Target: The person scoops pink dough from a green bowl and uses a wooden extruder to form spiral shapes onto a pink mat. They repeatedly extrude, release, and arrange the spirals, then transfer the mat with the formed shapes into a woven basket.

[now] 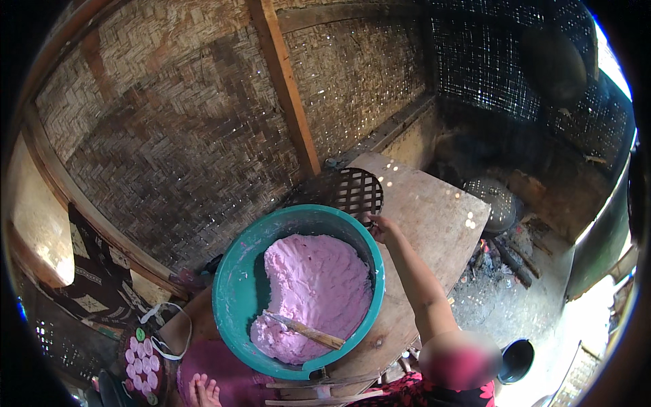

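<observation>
A large green basin [230, 271] stands on the wooden table, holding a mass of pink dough [319, 278] heaped toward its right side. A wooden-handled tool [312, 332] lies across the dough, its tip sunk into it. My right hand [381, 229] reaches past the basin's far right rim, with its fingers closed on the edge of a dark lattice-woven tray [357, 192]. The basin hides part of that tray. At the lower edge, my left hand [203, 391] is palm up, fingers slightly bent and apart, holding nothing.
A wooden tabletop [424, 224] extends right of the basin. Beyond it, a lidded pot [494, 203] sits by a hearth with burning wood [512, 261]. A dark bucket [517, 359] stands lower right. Several pink discs [142, 365] lie at lower left, near a white strap [178, 339]. Woven walls [169, 136] rise behind.
</observation>
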Action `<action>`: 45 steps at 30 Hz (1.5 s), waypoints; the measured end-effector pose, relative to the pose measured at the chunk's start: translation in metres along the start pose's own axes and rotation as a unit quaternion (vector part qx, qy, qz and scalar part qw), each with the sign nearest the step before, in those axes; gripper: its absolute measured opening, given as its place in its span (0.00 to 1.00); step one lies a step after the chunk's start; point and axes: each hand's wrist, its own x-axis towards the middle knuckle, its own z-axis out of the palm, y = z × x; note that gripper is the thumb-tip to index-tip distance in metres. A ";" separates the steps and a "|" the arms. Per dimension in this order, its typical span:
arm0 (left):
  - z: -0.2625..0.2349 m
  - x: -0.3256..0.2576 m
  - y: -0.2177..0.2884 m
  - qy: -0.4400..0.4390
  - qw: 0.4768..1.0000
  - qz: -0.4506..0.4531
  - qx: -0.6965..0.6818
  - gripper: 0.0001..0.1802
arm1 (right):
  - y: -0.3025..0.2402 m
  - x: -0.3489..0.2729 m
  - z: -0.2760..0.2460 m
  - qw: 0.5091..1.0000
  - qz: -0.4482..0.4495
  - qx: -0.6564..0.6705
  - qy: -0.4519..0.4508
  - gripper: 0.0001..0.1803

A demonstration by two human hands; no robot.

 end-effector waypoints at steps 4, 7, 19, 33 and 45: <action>0.012 0.016 -0.015 -0.023 1.000 -0.013 -0.011 0.20 | 0.002 -0.006 0.000 0.994 -0.084 -0.017 -0.063 0.12; 0.012 0.022 -0.026 -0.048 0.999 -0.011 -0.018 0.20 | 0.016 -0.026 0.008 0.974 -0.179 0.093 -0.100 0.15; -0.082 0.013 -0.018 -0.005 1.000 0.018 -0.024 0.18 | -0.086 -0.264 -0.057 0.804 -0.591 0.053 -0.043 0.21; -0.221 0.067 -0.006 -0.259 0.943 0.124 -0.166 0.27 | 0.104 -0.554 0.127 0.820 -0.522 0.068 -0.224 0.28; -0.413 0.108 -0.026 -0.039 0.962 0.135 -0.233 0.27 | 0.444 -0.530 0.360 0.908 -0.102 -0.058 -0.403 0.21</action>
